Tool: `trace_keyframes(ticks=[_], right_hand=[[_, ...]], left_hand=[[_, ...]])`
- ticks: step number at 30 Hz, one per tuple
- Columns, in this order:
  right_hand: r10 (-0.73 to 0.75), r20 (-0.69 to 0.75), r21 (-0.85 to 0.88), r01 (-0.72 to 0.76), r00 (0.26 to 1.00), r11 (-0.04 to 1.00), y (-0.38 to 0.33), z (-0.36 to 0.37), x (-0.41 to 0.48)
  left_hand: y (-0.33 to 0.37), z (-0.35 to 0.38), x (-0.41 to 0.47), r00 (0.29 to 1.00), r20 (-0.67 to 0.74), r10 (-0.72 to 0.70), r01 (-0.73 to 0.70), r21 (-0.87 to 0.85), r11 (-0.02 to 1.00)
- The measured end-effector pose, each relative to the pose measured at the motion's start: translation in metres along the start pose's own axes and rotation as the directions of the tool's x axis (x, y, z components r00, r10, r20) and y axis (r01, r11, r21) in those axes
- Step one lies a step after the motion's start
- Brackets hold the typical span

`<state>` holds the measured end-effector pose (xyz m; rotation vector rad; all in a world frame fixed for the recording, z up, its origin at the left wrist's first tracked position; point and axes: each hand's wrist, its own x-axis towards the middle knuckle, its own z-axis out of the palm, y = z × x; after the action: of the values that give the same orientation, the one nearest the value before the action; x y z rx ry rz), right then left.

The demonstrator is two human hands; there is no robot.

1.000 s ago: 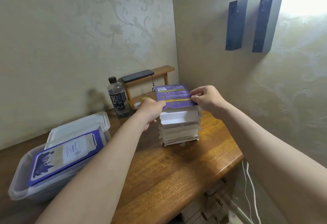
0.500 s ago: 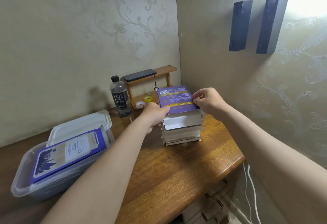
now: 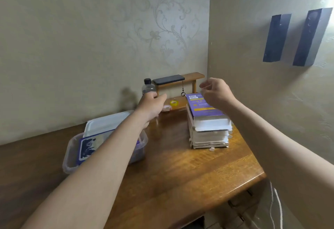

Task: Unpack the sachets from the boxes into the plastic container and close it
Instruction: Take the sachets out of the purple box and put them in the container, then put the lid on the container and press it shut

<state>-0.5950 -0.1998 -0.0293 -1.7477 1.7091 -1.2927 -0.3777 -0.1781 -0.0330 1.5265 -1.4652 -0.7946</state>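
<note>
Purple box [image 3: 204,110] sits on top of the stack of boxes [image 3: 209,136], on the right side of the wooden table [image 3: 180,174], close to the wall corner. My right hand [image 3: 216,94] hovers just above the box's far end, apparently clear of it, fingers loosely curled & empty. My left hand [image 3: 151,104] is in the air left of the stack, apart from it, fingers relaxed, nothing in it. Under my left forearm is the plastic container [image 3: 69,163] w/ a purple sachet [image 3: 86,147] inside, lid [image 3: 106,123] just behind. Further back: water bottle [image 3: 148,87], small wooden shelf [image 3: 193,76] w/ a phone [image 3: 169,80] on top.
</note>
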Motion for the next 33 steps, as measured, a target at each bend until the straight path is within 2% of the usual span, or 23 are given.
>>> trace_keyframes(ticks=[4,10,15,21,25,29,33], right_hand=[[-0.088,0.077,0.020,0.087,0.993,0.996,-0.044,0.051,-0.007],[-0.167,0.217,0.014,0.168,0.962,0.986,-0.090,0.132,-0.019],[-0.150,0.313,-0.004,0.159,0.938,0.987,-0.104,0.186,-0.015],[-0.097,0.412,-0.044,0.127,0.906,0.991,-0.106,0.228,0.001],[0.019,0.523,-0.002,-0.020,0.852,1.000,-0.103,0.248,0.023],[0.221,0.635,-0.028,-0.264,0.740,0.964,-0.088,0.271,0.050],[0.311,0.711,-0.029,-0.416,0.631,0.909,-0.059,0.299,0.078]], left_hand=[[-0.017,-0.061,-0.018,0.996,-0.091,0.003,0.000,0.024,1.000],[-0.053,-0.141,-0.034,0.965,-0.250,-0.079,0.079,-0.010,0.997],[-0.087,-0.181,-0.036,0.937,-0.318,-0.145,0.139,-0.041,0.989],[-0.120,-0.207,-0.016,0.922,-0.321,-0.215,0.192,-0.102,0.976],[-0.144,-0.218,0.009,0.918,-0.253,-0.306,0.274,-0.154,0.949],[-0.166,-0.220,0.037,0.893,-0.187,-0.410,0.359,-0.256,0.898],[-0.187,-0.220,0.064,0.861,-0.156,-0.484,0.417,-0.327,0.848]])
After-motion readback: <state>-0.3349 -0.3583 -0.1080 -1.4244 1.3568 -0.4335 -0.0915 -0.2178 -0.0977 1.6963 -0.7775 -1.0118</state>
